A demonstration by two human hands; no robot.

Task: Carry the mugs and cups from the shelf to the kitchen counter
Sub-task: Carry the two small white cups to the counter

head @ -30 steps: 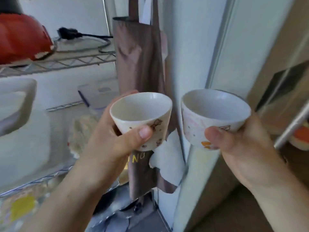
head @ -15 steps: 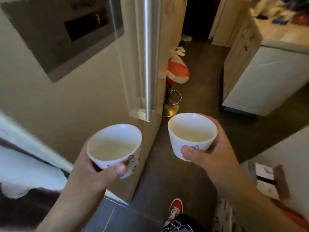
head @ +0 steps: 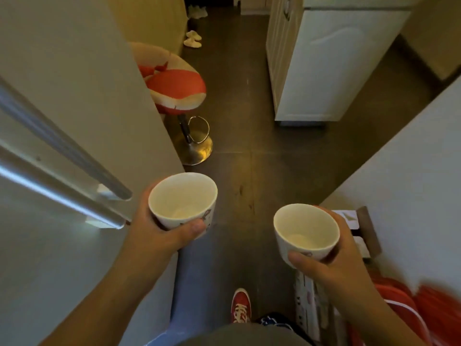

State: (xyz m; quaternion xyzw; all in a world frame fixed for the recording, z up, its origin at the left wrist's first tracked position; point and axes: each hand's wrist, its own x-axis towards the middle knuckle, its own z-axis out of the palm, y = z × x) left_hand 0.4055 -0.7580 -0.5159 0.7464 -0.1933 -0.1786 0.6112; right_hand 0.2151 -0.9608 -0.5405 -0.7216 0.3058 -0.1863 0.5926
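I hold two small white handleless cups with little printed figures, both upright and empty. My left hand [head: 159, 236] wraps around the left cup [head: 183, 199], thumb across its front. My right hand [head: 331, 265] grips the right cup [head: 306, 231] from behind and below, thumb on its near side. Both cups hang over the dark floor, about a hand's width apart. The shelf is out of view.
A fridge [head: 62, 121] with a long metal handle fills the left. A red and white bar stool [head: 177, 88] stands just beyond it. White cabinets [head: 324, 66] stand ahead on the right, and a white wall and boxes [head: 359, 233] lie close on the right. My red shoe [head: 240, 305] is below.
The view has swung from the wire shelf past the fridge door down to the floor. Both hands have kept their cups and have spread further apart.
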